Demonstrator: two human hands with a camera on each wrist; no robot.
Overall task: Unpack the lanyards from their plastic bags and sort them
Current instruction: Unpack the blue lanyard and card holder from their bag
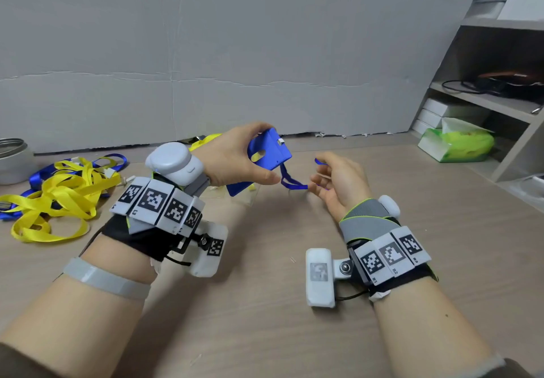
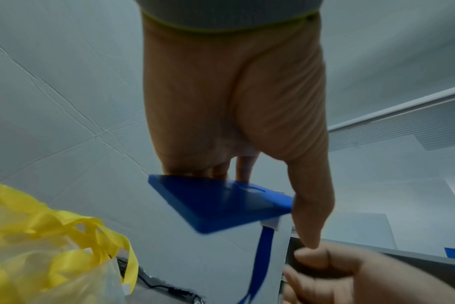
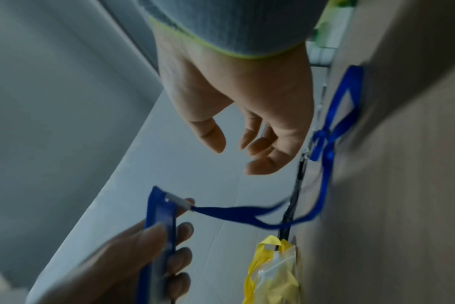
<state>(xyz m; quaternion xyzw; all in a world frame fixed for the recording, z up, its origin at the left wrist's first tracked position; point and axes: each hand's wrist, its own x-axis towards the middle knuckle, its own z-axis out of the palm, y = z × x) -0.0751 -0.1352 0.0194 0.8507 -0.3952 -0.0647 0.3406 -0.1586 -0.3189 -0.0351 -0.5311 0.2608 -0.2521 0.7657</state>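
Note:
My left hand [image 1: 269, 154] pinches a blue badge holder [image 1: 269, 149] [image 2: 216, 203] between thumb and fingers, lifted above the table. Its blue strap [image 1: 290, 180] [image 3: 229, 211] runs right to my right hand [image 1: 319, 176] [image 3: 237, 152]. That hand's fingers are relaxed and loosely curled with an empty palm, and the strap loops round their back side. A clear plastic bag [image 1: 244, 196] lies on the table under my left hand, with another blue piece [image 1: 237, 189] beside it. A bagged yellow lanyard [image 2: 52, 257] [image 3: 273, 273] lies behind my left hand.
A loose pile of yellow and blue lanyards [image 1: 59, 192] lies at the left, with a metal container [image 1: 11, 156] behind it. A green tissue pack [image 1: 459, 145] and a shelf unit [image 1: 500, 106] stand at the right. A grey board wall [image 1: 235, 53] closes off the back.

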